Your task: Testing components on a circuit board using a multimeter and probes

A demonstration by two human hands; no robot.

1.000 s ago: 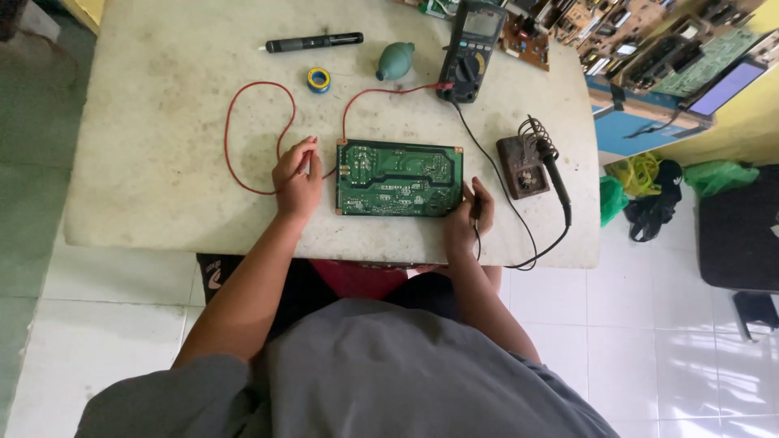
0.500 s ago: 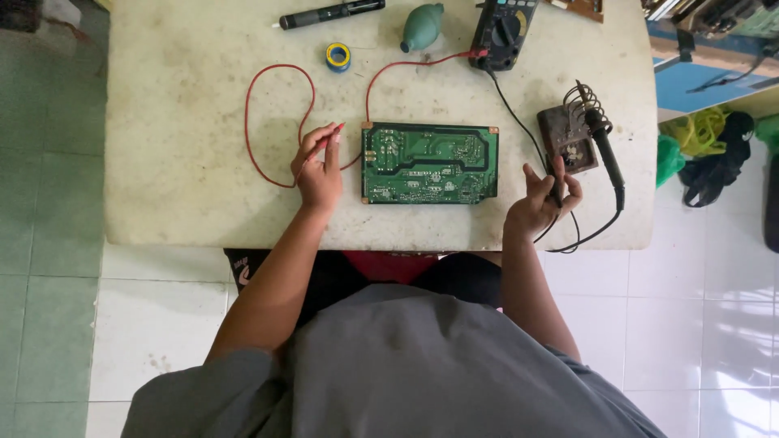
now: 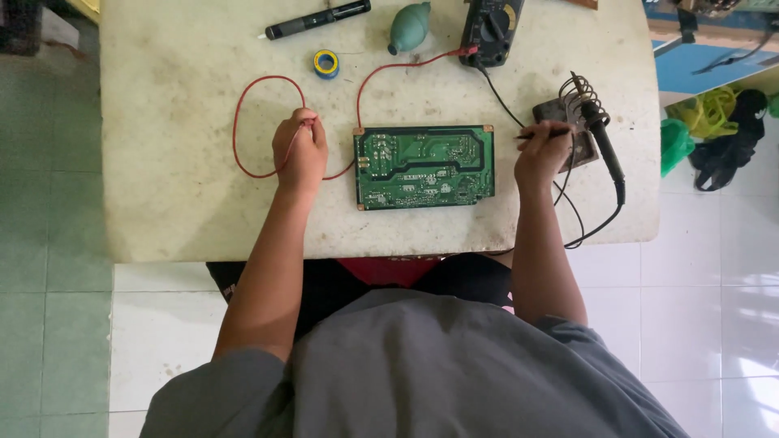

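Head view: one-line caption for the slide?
Left hand grips red probe lead, right hand holds black probe beside green circuit board.

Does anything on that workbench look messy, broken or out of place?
Nothing looks broken or spilled. The table is stained and worn, and the red lead loops loosely beside the left hand. The circuit board lies flat and square.

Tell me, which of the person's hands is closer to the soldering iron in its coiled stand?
The right. The right hand lies just beside the soldering iron, holding a thin black probe. The left hand is far across the green circuit board, gripping the red wire.
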